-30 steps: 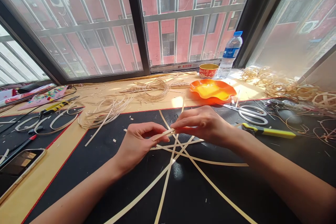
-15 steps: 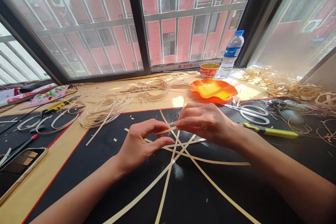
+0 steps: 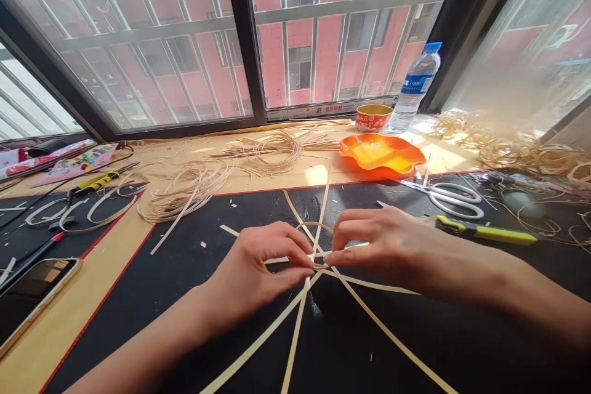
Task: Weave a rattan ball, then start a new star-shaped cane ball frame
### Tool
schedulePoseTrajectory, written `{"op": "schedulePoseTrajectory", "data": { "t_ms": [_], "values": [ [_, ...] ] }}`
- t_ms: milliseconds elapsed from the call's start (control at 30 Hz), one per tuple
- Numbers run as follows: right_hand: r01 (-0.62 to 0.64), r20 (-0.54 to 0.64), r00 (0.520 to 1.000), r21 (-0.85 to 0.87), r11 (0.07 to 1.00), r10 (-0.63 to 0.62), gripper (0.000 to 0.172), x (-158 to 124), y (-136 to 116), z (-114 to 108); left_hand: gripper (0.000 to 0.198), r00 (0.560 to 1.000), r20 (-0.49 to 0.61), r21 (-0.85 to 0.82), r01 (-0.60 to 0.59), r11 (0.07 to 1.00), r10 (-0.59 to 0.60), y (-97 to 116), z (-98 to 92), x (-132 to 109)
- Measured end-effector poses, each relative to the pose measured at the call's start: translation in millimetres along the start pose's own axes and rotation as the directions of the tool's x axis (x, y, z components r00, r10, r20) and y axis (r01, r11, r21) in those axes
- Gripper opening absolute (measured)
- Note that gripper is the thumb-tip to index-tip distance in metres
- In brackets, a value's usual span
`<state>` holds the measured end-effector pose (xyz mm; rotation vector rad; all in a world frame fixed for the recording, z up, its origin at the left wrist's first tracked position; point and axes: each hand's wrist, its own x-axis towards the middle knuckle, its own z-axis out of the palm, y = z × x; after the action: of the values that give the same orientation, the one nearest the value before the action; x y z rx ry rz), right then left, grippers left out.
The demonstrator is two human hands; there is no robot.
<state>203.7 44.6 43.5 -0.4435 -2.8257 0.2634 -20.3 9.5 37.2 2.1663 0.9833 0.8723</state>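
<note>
Several pale flat strips cross one another in a star on the black mat. Over the crossing, a small ring of thin strip is held between both hands. My left hand pinches the ring's near left side between thumb and fingers. On the other side my right hand grips it with thumb and fingertips, close to the left fingertips. The ring's side parts are partly hidden behind the fingers.
Behind the mat are coiled strips, an orange wavy dish, a red tin and a water bottle. White scissors and a yellow cutter lie right. A phone is at left.
Both hands have come down toward the crossing and nearer me, and the right hand has moved right. The strip between them now shows as a curved ring. The view has tilted slightly.
</note>
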Motion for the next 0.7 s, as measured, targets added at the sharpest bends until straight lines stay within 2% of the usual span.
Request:
{"op": "schedulePoseTrajectory", "data": {
  "t_ms": [233, 367, 500, 567, 700],
  "values": [
    [-0.058, 0.061, 0.996, 0.006, 0.998, 0.058, 0.028, -14.6, 0.1, 16.6, 0.013, 0.988, 0.156, 0.045, -0.025, 0.999, 0.018, -11.5, 10.6, -4.3],
    [0.017, 0.029, 0.999, -0.056, 0.998, -0.015, 0.029, -12.8, -2.4, 18.8, 0.008, 0.964, 0.239, 0.13, -0.151, 0.98, 0.117, -13.7, 10.2, -4.2],
    [0.041, -0.006, 0.999, -0.09, 0.995, -0.042, 0.028, -11.3, -4.9, 25.0, 0.006, 0.942, 0.316, 0.227, -0.194, 0.954, 0.117, -9.9, 8.1, -2.0],
    [0.033, -0.011, 0.999, -0.087, 0.996, -0.034, 0.027, -11.7, -5.4, 28.6, 0.01, 0.943, 0.32, 0.261, -0.182, 0.948, 0.093, -9.3, 8.9, -2.5],
    [0.029, -0.022, 0.999, -0.087, 0.996, -0.031, 0.028, -12.3, -4.3, 33.3, 0.017, 0.967, 0.254, 0.281, -0.105, 0.954, 0.032, -13.5, 15.2, -7.6]
  ]
}}
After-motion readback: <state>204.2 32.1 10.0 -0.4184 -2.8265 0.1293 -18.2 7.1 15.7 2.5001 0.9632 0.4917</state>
